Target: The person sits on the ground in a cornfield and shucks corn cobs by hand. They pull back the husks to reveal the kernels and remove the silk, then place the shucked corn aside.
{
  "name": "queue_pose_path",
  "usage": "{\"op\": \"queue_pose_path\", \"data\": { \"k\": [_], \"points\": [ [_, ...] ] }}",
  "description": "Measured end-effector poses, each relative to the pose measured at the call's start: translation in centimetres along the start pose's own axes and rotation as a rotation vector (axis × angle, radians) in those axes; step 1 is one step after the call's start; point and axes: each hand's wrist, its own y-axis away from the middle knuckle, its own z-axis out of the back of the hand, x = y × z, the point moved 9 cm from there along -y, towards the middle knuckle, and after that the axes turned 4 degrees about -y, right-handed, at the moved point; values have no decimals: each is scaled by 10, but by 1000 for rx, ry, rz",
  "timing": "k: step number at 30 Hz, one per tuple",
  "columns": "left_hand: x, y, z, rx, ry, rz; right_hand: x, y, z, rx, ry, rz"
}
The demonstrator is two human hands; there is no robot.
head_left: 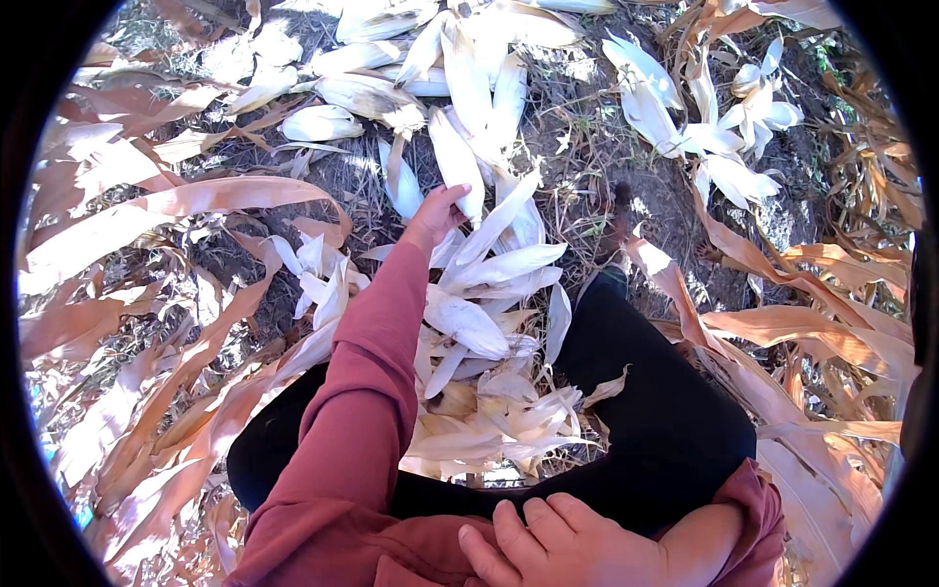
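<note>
- Right hand [562,543] lies nearest the camera at the lower edge, fingers curled loosely inward, resting against the person's lap; nothing is visible in its grasp
- Dark trousers [646,391] cover both legs, which spread apart on the ground; a maroon sleeve [367,391] runs up the outstretched left arm
- Left hand [435,215] is extended forward, fingers closed around the lower end of a husked corn ear [456,161]; that ear points away from the person and lies at the near edge of the pile
- Pile of unhusked corn ears [391,68] sits on the soil beyond the left hand, near the top of the view, the pale ears overlapping one another
- Heap of stripped white husks [489,391] lies between the legs, just beside the left forearm, reaching up toward the held ear
- Second cluster of pale husks [704,127] lies at upper right, well apart from both hands
- Dry brown corn leaves [176,293] cover the ground to the left, with more along the right side
- Bare dark soil [606,166] with straw fragments shows between the pile and the right-hand husks
</note>
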Motion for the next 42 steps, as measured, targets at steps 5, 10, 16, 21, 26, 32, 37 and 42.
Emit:
{"op": "queue_pose_path", "data": {
  "k": [5, 10, 16, 21, 26, 32, 37, 42],
  "points": [
    [-2, 107, -71, 255, 32, -160, 10, -3, -19, -174, 165, 29],
    [-48, 220, -112, 364, 53, -305, 2, -18, 23, -434, 108, 78],
    [-120, 356, -150, 520, -114, -590, -59, 4, 89, -1101, -390, -182],
    [-144, 415, -127, 462, -234, -572, -59, -42, 41, -862, -1206, -62],
    [-146, 446, -86, 276, -473, -514, -31, -78, 2, -858, -1373, 60],
    [-143, 436, -76, 287, -423, -605, -18, -85, 0, -714, -1411, 217],
    [-143, 434, -68, 237, -492, -592, -7, -81, 8, -664, -1432, 214],
    [-151, 408, -59, 155, -527, -616, -18, -94, 7, -604, -1266, 214]
  ]
}}
